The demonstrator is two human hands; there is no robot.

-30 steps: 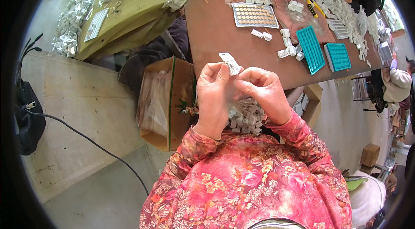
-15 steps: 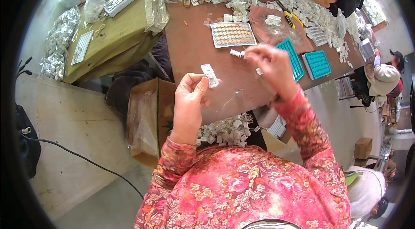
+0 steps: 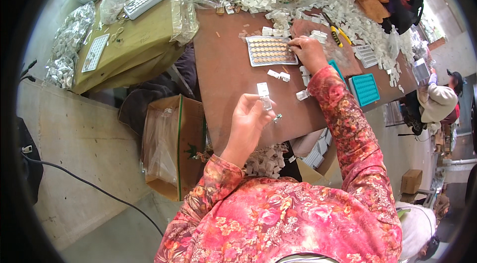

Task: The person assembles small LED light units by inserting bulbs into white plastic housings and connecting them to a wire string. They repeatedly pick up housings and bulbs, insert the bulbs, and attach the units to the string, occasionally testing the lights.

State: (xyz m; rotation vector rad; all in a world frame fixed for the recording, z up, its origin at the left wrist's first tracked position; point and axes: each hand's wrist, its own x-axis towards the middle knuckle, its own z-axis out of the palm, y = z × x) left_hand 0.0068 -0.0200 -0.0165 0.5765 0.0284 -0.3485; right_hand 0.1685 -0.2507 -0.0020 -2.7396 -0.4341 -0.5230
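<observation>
Fingers of the left hand (image 3: 248, 121) pinch one white plastic piece (image 3: 263, 90)

It stands upright over the brown table (image 3: 223, 54); the right hand (image 3: 309, 53) reaches the far disc tray (image 3: 275, 64) at its right edge, its grasp unclear; many discs (image 3: 268, 50) sit in rows, so the work looks well short of done.

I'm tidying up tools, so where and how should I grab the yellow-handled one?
Probably grip the yellow-handled tool by its two handles, coming from the near side: they point that way, slightly spread, while the dark head points away beside scattered white pieces.
</observation>
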